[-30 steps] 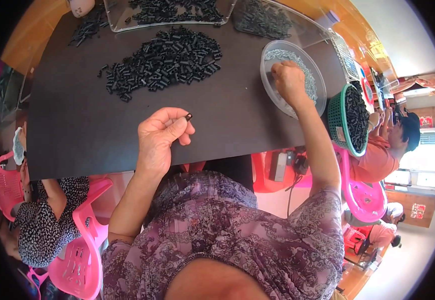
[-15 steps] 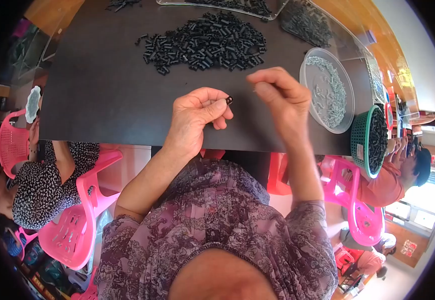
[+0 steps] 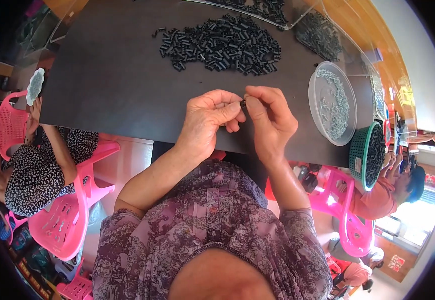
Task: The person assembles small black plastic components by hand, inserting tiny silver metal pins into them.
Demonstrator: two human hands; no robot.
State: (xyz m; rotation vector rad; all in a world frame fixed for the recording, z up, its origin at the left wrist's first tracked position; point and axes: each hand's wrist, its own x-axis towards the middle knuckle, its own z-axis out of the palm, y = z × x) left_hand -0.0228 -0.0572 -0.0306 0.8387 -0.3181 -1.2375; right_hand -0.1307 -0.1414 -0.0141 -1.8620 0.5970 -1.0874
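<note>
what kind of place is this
Probably a small assembly workshop, given the heap of small black parts, the tray of tiny silvery pieces and the green basket of black pieces.

The tubular black pieces [image 3: 222, 46] look like moulded plastic with a dull sheen, as does the small black part [image 3: 243, 104]. Silvery bits [image 3: 341, 107] with a metallic glint fill part of a smooth, translucent plastic tub [image 3: 314, 105]. The dark tabletop [image 3: 117, 75] is smooth and mostly matt. The green basket [image 3: 358, 156] is perforated plastic, the pink chair [image 3: 60, 217] glossy plastic, the patterned blouse [image 3: 212, 215] soft, creased cloth.
</note>
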